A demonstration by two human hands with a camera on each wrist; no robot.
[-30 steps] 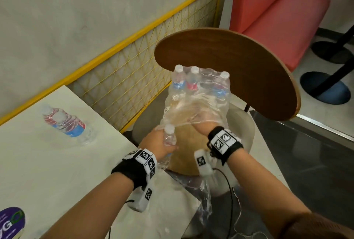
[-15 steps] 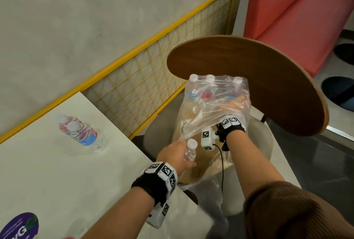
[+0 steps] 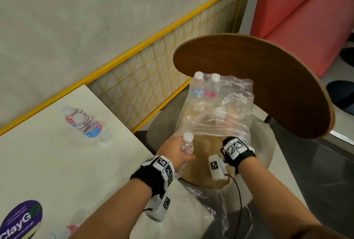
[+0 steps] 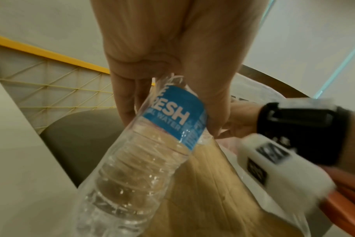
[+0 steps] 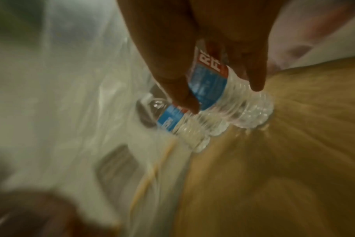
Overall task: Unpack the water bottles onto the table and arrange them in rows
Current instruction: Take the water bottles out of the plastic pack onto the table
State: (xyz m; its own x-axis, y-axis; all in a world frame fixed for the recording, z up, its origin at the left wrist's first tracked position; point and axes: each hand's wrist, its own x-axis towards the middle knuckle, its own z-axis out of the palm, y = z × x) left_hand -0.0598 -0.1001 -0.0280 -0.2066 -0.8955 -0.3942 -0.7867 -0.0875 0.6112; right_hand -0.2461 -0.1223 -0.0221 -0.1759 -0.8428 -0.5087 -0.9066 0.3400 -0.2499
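Left hand (image 3: 173, 151) grips a ribbed clear water bottle (image 3: 186, 146); right hand (image 5: 205, 48) clasps another bottle (image 5: 233, 94).
Crinkled plastic wrap (image 3: 220, 116) sits on a wooden chair (image 3: 258, 78).

1. Held bottle (image 4: 132, 160): clear, blue label (white lettering), white cap
2. Table (image 3: 47, 171): off-white
3. Railing (image 3: 134, 51): yellow, diamond mesh
4. Chair back (image 3: 258, 78): brown wood
5. Wrist bands (image 3: 151, 175): black, checkered white tags

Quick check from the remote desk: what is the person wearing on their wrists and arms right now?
Each wrist carries a black wristband topped with white blocks printed with black square tag markers: left wristband, right wristband. A white camera pod with its own tag hangs under each: left pod, right pod. A thin black cable runs from the right pod. Forearms are bare; a brown ribbed sleeve shows at the right arm.
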